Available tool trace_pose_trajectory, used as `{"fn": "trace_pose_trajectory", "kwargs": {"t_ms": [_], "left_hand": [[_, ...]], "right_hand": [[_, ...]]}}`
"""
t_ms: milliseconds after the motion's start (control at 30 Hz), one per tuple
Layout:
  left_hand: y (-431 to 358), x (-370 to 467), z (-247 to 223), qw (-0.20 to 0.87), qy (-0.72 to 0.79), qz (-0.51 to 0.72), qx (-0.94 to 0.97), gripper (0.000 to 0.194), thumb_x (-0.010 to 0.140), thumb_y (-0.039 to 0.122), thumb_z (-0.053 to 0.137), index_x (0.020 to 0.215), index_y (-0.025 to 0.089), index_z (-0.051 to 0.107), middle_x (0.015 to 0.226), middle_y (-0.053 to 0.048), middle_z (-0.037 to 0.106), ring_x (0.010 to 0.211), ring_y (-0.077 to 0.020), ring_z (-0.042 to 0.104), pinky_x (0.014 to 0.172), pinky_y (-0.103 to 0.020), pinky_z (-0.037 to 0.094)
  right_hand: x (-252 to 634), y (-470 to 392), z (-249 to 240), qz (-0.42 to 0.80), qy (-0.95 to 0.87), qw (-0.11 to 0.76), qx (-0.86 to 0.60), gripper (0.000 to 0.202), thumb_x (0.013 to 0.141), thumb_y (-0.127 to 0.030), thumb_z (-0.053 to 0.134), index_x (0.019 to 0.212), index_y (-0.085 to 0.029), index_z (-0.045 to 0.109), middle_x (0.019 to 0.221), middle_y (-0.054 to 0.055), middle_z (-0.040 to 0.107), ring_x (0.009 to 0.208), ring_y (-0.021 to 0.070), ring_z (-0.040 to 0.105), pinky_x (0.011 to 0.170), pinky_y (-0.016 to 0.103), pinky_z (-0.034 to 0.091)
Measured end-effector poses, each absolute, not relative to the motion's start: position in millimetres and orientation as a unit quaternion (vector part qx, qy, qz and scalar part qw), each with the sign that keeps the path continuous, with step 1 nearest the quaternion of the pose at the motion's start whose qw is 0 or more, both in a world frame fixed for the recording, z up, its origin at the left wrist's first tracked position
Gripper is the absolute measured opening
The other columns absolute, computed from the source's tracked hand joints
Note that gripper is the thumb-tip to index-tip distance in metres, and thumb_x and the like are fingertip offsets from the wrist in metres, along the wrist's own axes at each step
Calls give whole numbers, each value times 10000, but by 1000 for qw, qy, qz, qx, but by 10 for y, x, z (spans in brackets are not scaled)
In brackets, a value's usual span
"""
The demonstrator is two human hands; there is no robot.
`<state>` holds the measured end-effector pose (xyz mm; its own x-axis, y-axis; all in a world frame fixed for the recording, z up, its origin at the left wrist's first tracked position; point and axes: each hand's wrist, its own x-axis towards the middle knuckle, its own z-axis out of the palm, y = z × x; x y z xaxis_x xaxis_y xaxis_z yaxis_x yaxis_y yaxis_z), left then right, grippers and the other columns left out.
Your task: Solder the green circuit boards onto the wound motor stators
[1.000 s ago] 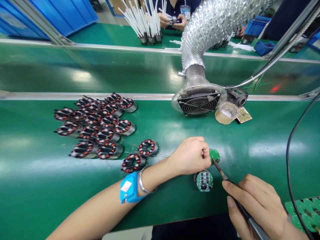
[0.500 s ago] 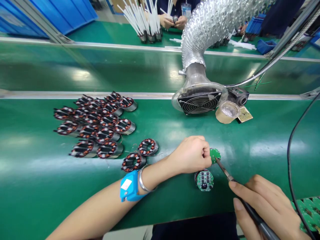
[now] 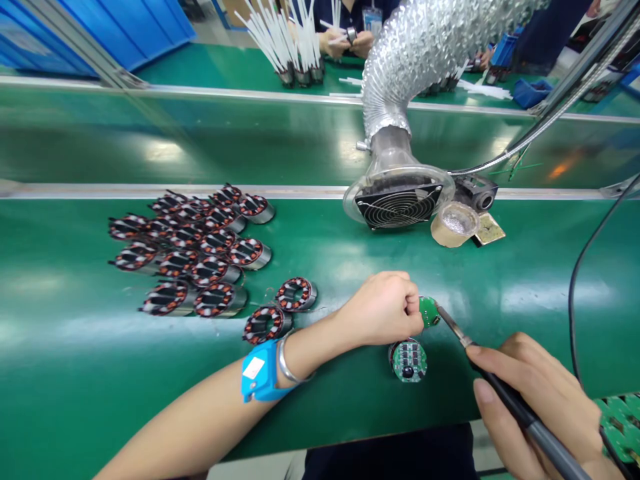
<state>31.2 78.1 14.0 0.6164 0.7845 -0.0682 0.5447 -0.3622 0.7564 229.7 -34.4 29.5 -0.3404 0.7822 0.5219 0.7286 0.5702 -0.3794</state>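
My left hand point(image 3: 387, 308), closed, grips a small round green circuit board point(image 3: 429, 311) by its left side. Its fingers hide part of the board and whatever lies behind it. A soldering iron point(image 3: 505, 393) is held in my right hand point(image 3: 545, 400), pen-like, its tip at the board's right edge. Just below my left hand, a second round circuit board point(image 3: 410, 361) with dark chips sits on a motor stator. Two bare stators, one upper point(image 3: 296, 294) and one lower point(image 3: 267, 323), stand near my left wrist, which wears a blue wrist strap point(image 3: 259, 373).
Several stators point(image 3: 195, 250) stand grouped on the left. A fume duct with a fan point(image 3: 400, 205) hangs at the back, beside a tan pot point(image 3: 454, 225) and a cleaning pad point(image 3: 489, 229). More green boards point(image 3: 623, 427) lie at lower right. Across the divider, a person's hands point(image 3: 345, 43) work.
The soldering iron's tip has shifted from the lower middle of the board to its upper right edge. My right hand has moved slightly right; my left hand stays put.
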Motion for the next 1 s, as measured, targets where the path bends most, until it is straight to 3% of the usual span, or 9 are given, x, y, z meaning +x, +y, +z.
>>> {"fn": "trace_pose_trajectory", "kwargs": {"t_ms": [200, 400, 700, 1000], "left_hand": [[788, 275, 142, 412, 409, 134, 803, 84, 706, 137, 594, 627, 161, 603, 670, 15, 566, 580, -98, 493, 565, -220, 377], [766, 220, 134, 406, 385, 130, 819, 80, 781, 152, 564, 707, 171, 586, 715, 13, 527, 650, -116, 511, 601, -230, 389], [654, 211, -40, 384, 354, 198, 829, 94, 906, 165, 430, 830, 180, 483, 821, -9, 494, 762, -149, 491, 683, -275, 410], [685, 168, -35, 437, 346, 212, 803, 104, 883, 197, 545, 830, 142, 616, 795, -14, 537, 687, -106, 539, 669, -235, 462]], "right_hand": [[2194, -163, 139, 68, -773, 425, -466, 459, 820, -30, 584, 1257, -171, 586, 778, 28, 647, 618, 139, 576, 554, 287, 497], [2126, 99, -55, 103, -796, 372, -466, 331, 853, -56, 578, 1150, -198, 607, 1121, 94, 690, 1005, 200, 652, 856, 360, 555], [2127, 118, -81, 140, -791, 369, -467, 306, 873, -70, 567, 1144, -210, 585, 1028, 67, 709, 917, 172, 673, 802, 316, 575], [2228, -23, 38, 124, -776, 389, -480, 428, 872, -39, 545, 1259, -220, 574, 1056, 60, 701, 884, 166, 662, 801, 315, 554]]}}
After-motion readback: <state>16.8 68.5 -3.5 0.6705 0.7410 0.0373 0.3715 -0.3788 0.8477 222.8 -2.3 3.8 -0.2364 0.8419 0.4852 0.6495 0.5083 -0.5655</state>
